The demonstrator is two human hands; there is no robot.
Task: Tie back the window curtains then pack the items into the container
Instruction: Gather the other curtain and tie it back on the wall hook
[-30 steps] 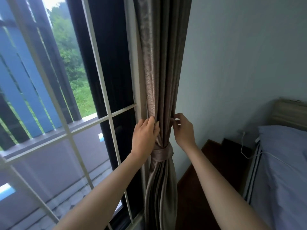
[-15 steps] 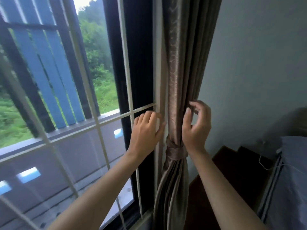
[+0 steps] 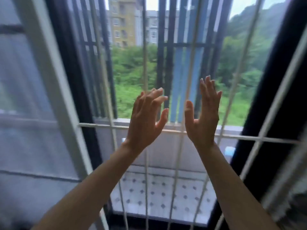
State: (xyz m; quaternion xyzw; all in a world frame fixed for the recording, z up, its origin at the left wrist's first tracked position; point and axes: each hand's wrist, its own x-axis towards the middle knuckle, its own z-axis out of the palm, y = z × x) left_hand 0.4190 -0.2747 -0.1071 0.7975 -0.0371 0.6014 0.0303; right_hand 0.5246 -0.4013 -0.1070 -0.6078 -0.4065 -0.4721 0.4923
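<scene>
Blurrily, empty hands [image 3: 174, 120] before window [image 3: 144, 63]

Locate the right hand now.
Head view, right of centre: the right hand is raised open before the window grille, beside the left hand, touching nothing.

Daylight enters through the window [image 3: 149, 72], bright and overcast; sky patch at top near white, slightly blown out. Both hands [image 3: 146, 118] are backlit, their near sides in dull shade, no hard shadows. Whole frame soft with motion blur, strongest at left and right edges. White window bars [image 3: 54, 67] bow outward from wide-angle distortion. Dark frame at right [image 3: 272, 90] is underexposed, detail lost.
</scene>
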